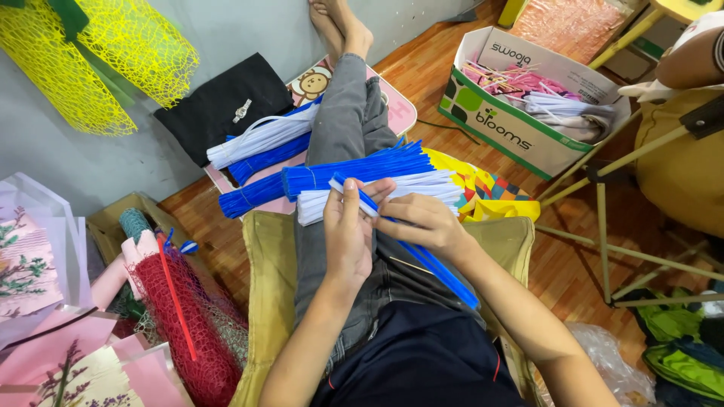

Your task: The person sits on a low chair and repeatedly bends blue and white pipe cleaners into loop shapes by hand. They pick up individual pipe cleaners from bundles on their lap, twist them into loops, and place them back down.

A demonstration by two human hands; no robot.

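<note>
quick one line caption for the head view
Seated person's hands, left and right, hold blue and white pipe cleaners over lap.

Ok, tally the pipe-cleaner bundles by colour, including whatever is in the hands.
Blue pipe-cleaner bundles: 3
White pipe-cleaner bundles: 2
Blue-and-white bunch held by left hand and right hand: 1
Total: 6

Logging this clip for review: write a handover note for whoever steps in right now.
Left hand: grip shut on the blue and white stems, near their top end.
Right hand: grip shut on the same stems, lower down.
Blue bundles and white bundles lie across the lap.
Done: a few stems gathered in hand.
Left: most stems sit in the bundles, unpicked.
</note>
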